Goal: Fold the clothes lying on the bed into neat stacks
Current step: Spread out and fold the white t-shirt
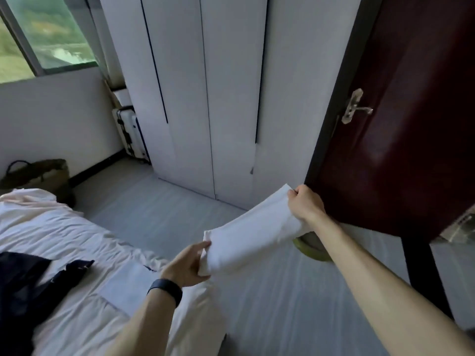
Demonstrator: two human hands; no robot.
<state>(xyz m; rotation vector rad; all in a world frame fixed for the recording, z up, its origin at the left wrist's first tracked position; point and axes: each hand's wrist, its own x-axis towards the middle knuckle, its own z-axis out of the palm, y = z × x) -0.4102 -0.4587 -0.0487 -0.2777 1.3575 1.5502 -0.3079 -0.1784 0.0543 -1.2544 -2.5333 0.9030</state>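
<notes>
The white garment [252, 232] is soft, smooth cloth, folded into a long, flat band with rounded edges and hardly a crease. It hangs in the air just off the bed [64, 240], above the pale, streaked floor. The left hand [187, 263], nearest the bed and wearing a black wristband [165, 289], pinches the band's lower end between thumb and curled fingers. The right hand [305, 204], farther from the bed, is clenched round the upper end, so the cloth slopes up away from the mattress.

The bed's white sheet is rumpled into many fine wrinkles. On it lies a dark navy garment [25, 278], limp and unfolded, and beside that a flat pale rectangle of cloth [126, 286] (already squared off, it seems). Beyond the bed stands a matte white wardrobe [205, 98], and beside it a glossy dark red door [398, 124] with a metal handle [356, 106].
</notes>
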